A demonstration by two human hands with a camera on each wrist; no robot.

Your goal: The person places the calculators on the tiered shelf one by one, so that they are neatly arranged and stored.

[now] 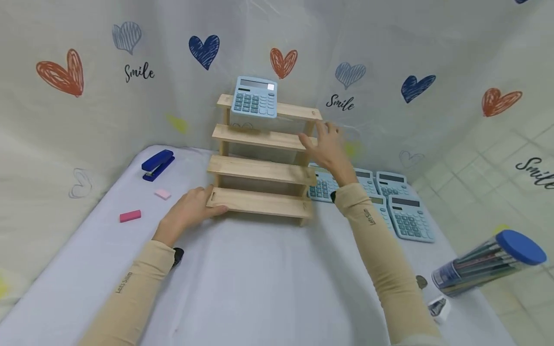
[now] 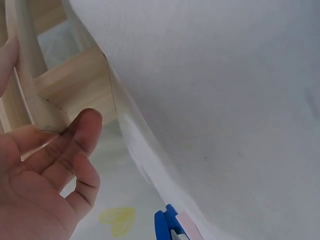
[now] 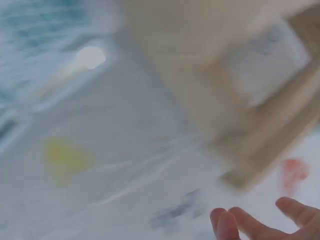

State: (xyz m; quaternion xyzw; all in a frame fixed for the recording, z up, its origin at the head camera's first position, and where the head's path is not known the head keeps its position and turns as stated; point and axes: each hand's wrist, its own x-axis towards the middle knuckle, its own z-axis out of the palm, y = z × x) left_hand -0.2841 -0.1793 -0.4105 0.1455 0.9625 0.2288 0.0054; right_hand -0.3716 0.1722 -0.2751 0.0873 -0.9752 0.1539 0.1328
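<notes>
A four-tier wooden shelf rack (image 1: 259,169) stands on the white table, with a light blue calculator (image 1: 254,97) leaning on its top tier at the left. My left hand (image 1: 190,210) grips the left end of the lowest tier, thumb along its front; the left wrist view shows the curled fingers (image 2: 82,132) at the wood's edge. My right hand (image 1: 327,146) is raised at the rack's right side near the upper tiers, fingers spread and nothing held. In the right wrist view its fingertips (image 3: 295,207) are apart from the blurred rack.
Several more calculators (image 1: 409,218) lie right of the rack, partly behind the right forearm. A blue stapler (image 1: 157,164), a pale pink eraser (image 1: 162,194) and a darker pink eraser (image 1: 130,216) lie at the left. A blue-lidded pencil tub (image 1: 480,266) stands near the right edge.
</notes>
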